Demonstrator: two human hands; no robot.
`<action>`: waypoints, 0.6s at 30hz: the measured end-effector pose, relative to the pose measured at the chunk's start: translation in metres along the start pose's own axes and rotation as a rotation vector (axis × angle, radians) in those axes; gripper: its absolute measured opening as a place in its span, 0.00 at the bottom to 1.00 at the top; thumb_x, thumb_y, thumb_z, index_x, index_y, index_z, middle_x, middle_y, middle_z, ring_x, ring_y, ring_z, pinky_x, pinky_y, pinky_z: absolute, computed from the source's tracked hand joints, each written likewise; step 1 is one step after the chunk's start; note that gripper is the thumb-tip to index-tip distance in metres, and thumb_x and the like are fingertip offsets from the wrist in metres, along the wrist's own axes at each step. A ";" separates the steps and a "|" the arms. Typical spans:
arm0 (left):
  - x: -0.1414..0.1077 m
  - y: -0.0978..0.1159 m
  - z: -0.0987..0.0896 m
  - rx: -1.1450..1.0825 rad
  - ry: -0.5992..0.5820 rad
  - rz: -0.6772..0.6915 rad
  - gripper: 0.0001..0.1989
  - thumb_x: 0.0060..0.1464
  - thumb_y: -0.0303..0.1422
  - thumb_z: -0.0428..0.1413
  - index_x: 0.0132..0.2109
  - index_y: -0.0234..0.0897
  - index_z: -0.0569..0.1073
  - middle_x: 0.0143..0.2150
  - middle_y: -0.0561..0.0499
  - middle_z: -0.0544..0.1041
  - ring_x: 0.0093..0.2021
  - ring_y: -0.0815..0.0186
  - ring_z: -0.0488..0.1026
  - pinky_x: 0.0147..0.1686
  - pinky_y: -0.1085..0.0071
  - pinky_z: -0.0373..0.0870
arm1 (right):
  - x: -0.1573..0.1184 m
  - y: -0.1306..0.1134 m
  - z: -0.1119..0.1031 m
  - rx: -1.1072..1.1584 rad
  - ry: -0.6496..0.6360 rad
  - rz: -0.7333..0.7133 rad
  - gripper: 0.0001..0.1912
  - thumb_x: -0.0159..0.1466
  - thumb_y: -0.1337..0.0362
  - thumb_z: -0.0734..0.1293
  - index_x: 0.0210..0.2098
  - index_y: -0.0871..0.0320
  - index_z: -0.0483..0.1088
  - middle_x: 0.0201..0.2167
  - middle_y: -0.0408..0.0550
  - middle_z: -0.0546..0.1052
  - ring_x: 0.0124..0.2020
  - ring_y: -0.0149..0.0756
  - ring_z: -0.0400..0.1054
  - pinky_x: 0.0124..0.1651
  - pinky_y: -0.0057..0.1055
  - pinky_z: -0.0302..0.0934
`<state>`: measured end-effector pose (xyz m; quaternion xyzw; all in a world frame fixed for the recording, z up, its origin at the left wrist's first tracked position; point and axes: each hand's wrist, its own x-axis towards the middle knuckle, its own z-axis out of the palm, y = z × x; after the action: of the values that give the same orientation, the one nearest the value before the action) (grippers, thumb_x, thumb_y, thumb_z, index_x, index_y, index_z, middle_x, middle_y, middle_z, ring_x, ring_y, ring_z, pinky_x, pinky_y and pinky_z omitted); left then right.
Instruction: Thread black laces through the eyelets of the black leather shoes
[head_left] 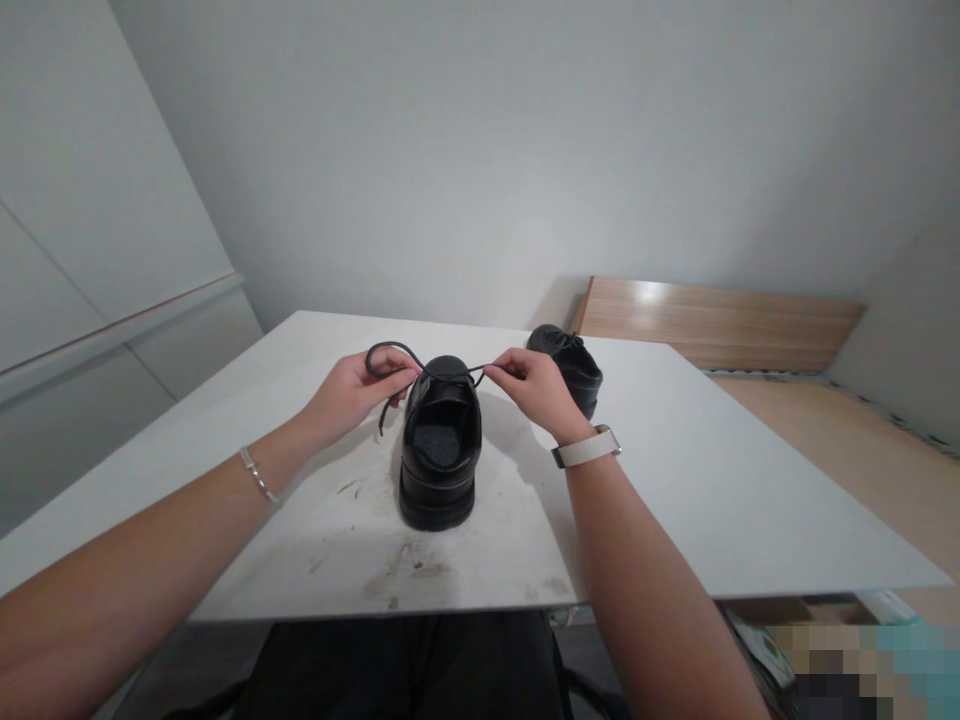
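A black shoe (pixel 441 485) stands upright on the white table, its heel towards me and its opening facing up. Above its tongue, a thin black shoelace (pixel 448 377) stretches between my two hands. My left hand (pixel 373 383) pinches the lace at the shoe's left side; a loop curls over the fingers and a loose end hangs below. On the right side, my right hand (pixel 534 387) pinches the other part of the lace between thumb and fingertips. The shoe's toe is partly hidden behind the lace and its upper.
A second black shoe (pixel 576 368), laced, stands behind my right hand. The white table (pixel 720 480) bears brown smudges near its front edge. A wooden headboard (pixel 720 322) and a bare bed base lie to the right, a wall behind, white cabinets (pixel 97 250) to the left.
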<state>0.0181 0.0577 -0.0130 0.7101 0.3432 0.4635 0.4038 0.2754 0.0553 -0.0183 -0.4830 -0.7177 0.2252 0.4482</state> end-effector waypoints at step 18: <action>0.000 -0.009 -0.004 -0.072 0.140 -0.009 0.31 0.60 0.54 0.53 0.18 0.38 0.70 0.28 0.45 0.78 0.34 0.60 0.73 0.46 0.61 0.69 | -0.003 -0.009 0.025 0.345 0.244 -0.002 0.16 0.65 0.51 0.65 0.32 0.57 0.75 0.32 0.47 0.77 0.27 0.30 0.66 0.29 0.28 0.62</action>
<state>0.0132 0.0627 -0.0204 0.6596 0.3570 0.5221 0.4061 0.2505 0.0514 -0.0254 -0.4223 -0.6093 0.2841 0.6081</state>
